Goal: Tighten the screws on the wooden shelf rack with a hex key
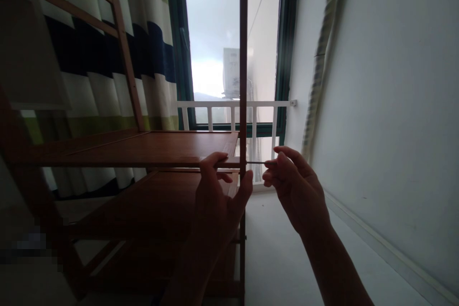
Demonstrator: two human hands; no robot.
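A brown wooden shelf rack fills the left and middle of the head view, with an upper shelf board (179, 146) meeting a slim upright post (243, 67). My left hand (222, 191) grips the rack at this corner, fingers over the board's front edge and thumb against the post. Between the fingertips of my right hand (296, 177) is a thin metal rod (255, 163), perhaps a hex key. It runs level from the fingers to the post's right side, at the height of the board. My right fingers hide its other end.
Below is another wooden shelf (179, 191). A striped curtain (150, 48) hangs behind the rack at left. Beyond stand a white railing (215, 104) and a green-framed window (290, 33). A white wall (394, 81) rises at right above a pale floor (276, 248).
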